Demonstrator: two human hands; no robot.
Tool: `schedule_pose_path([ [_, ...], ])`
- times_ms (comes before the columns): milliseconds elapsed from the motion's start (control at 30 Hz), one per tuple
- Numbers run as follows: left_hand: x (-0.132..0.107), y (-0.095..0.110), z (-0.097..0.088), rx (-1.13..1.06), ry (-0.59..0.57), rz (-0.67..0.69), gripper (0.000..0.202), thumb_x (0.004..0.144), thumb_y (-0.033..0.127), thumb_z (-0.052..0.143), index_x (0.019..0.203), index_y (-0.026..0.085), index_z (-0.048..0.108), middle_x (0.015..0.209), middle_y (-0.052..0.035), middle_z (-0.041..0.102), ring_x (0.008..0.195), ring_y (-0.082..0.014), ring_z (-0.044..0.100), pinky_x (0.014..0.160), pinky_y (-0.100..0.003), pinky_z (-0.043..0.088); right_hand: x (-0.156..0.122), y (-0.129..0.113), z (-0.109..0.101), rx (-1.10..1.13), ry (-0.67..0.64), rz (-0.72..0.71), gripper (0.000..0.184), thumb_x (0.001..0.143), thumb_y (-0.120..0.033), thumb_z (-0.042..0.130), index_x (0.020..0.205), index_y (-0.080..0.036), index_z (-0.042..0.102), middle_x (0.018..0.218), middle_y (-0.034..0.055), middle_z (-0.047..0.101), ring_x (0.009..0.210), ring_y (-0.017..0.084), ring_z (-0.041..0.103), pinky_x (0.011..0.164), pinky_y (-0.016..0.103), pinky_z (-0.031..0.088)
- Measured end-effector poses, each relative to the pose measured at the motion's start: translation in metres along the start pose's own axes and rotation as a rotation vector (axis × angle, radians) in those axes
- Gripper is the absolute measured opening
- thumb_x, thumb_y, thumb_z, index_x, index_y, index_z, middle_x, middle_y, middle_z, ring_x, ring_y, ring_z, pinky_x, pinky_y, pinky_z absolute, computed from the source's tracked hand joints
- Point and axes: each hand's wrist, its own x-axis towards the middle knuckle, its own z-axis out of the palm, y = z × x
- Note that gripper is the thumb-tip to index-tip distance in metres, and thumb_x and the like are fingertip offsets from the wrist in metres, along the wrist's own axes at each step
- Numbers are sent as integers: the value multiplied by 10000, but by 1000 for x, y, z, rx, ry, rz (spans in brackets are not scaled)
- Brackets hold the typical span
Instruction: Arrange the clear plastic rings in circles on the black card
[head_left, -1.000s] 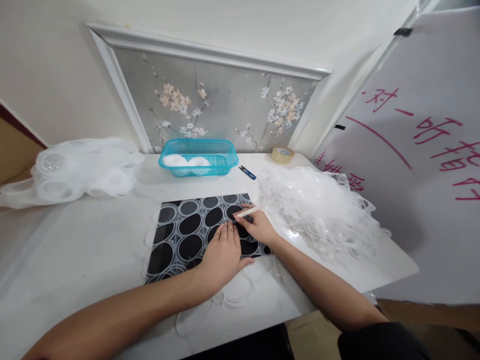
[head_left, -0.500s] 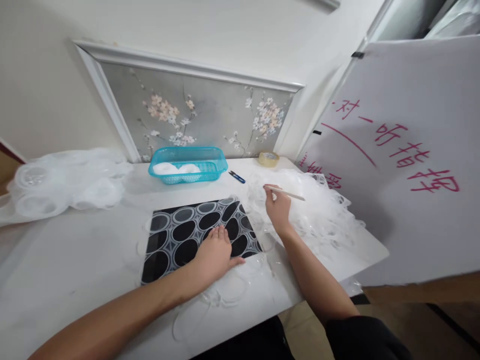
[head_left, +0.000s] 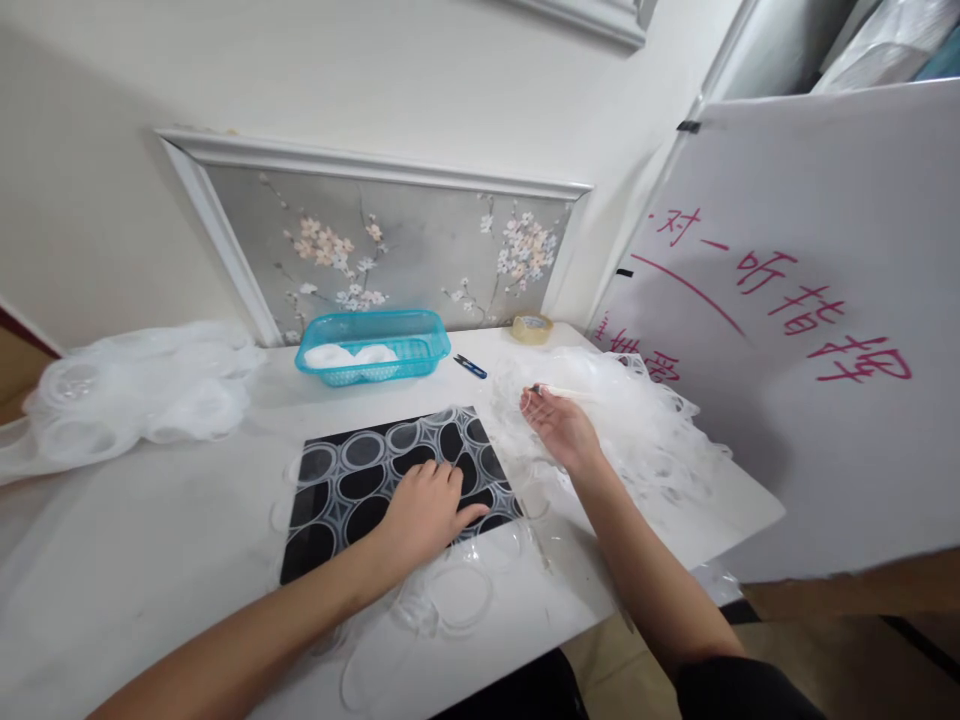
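Note:
My left hand lies flat, palm down, on a black rectangular board. Its thumb points right and its fingers are stretched. A clear sheet patterned with pale rings covers the board and spreads past its edges. To the right, over a heap of translucent ring-shaped film, my right hand is turned with the palm partly up. Its fingers are closed around a slim white pen-like tool with a dark end. The exact kind of tool does not show.
A blue plastic basket holding white round pieces stands by the wall. Small blue thread snips and a roll of clear tape lie beside it. More translucent film is piled at the left; a white board with red writing stands right.
My right hand has rolled from palm down to palm partly up, and the pen-like tool has swung with it. My left hand stays on the board. The view has tilted slightly upward.

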Motion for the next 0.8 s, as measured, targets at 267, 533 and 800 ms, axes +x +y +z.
schedule_pose_path([
  [267,16,-14,-46,-1176,114,-244,454,863,415,577,1246,177,520,1306,-121,557,1163,-243,549,985,-403,447,-42,-36,53,84,-327,279,81,769,-293,589,787,-228,634,781,3,716,801,175,695,918,389,511],
  [533,-20,-6,-118,-1991,14,-126,169,861,273,652,796,118,672,791,-30,642,721,-101,624,719,-200,519,-88,-85,128,111,-417,460,212,872,-256,425,830,-208,627,799,-5,698,615,91,645,803,314,545],
  [800,-40,-4,-138,-2096,9,-113,109,818,210,693,756,120,690,778,-23,660,708,-102,638,713,-185,519,-93,-81,140,273,-495,501,112,816,-233,473,755,-231,567,661,-67,627,377,21,418,677,218,546],
])
